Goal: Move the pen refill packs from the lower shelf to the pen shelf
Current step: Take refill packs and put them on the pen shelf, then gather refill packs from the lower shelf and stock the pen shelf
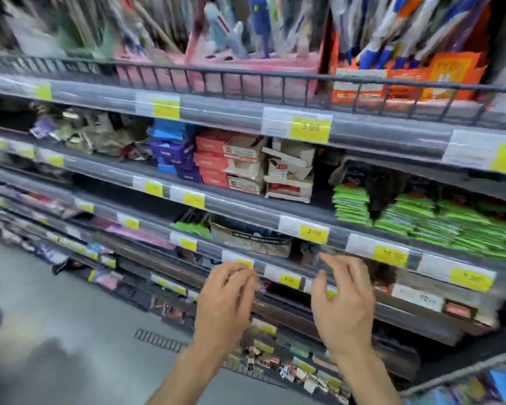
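Observation:
The view is motion-blurred. My left hand (225, 299) and my right hand (342, 302) are raised side by side before the price rail of a lower shelf (289, 280), fingers loosely curled, and I see nothing held in either. Behind that rail lie blurred flat packs (304, 252); I cannot tell whether they are refill packs. The pen shelf (275, 77) runs along the top behind a black wire guard. Upright pens (392, 39) stand there in an orange display box, with more in a pink box (216, 71).
Between the two shelves sit stacked blue, purple and red boxes (184, 153), torn white cartons (289, 173) and green packs (438, 223). A worn cardboard box (246, 238) stands just above my hands. Grey floor (70, 317) lies at the left, a wire basket edge (465, 372) at bottom right.

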`<state>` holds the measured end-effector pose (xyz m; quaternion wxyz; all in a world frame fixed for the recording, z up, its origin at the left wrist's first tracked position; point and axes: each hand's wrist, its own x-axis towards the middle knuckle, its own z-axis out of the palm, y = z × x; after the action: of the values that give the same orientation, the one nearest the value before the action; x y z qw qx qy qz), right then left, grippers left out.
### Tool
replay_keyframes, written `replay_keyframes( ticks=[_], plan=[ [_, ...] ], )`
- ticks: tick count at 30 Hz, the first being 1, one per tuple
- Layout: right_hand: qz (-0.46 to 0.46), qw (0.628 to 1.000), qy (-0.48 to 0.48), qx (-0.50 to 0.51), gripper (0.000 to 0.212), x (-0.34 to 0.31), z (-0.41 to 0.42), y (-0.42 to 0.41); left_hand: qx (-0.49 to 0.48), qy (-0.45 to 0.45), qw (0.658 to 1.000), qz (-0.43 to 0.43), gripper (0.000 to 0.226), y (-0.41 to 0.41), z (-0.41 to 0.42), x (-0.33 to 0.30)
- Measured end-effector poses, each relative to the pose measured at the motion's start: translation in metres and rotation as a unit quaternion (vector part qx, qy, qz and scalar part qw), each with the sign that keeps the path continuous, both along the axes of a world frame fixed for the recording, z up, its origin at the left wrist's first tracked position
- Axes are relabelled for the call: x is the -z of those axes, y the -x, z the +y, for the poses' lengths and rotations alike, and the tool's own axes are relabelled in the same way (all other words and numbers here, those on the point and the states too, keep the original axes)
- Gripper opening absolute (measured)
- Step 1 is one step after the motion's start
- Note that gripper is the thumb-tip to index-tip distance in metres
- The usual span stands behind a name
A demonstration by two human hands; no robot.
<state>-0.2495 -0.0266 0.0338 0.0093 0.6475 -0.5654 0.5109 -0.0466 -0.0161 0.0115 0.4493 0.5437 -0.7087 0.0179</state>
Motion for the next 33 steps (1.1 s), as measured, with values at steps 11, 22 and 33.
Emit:
replay_keyframes(
  ticks=[11,22,33],
  plan=[
    [0.085,0.964,-0.217,-0.124,0.043,0.044,-0.065,-0.252,-0.101,-0.236,0.966,-0.029,0.037,-0.256,-0.048,0.045],
    [0.251,0.934,-0.255,-0.005,0.057,0.08,-0.128,-0.323,-0.016,-0.27,0.947,-0.171,0.05,-0.292,-0.174,0.054],
    [0.181,0.943,-0.278,0.023,0.052,0.094,-0.128,-0.343,-0.055,-0.433,0.888,-0.146,0.061,-0.244,-0.253,0.042]
  ],
)
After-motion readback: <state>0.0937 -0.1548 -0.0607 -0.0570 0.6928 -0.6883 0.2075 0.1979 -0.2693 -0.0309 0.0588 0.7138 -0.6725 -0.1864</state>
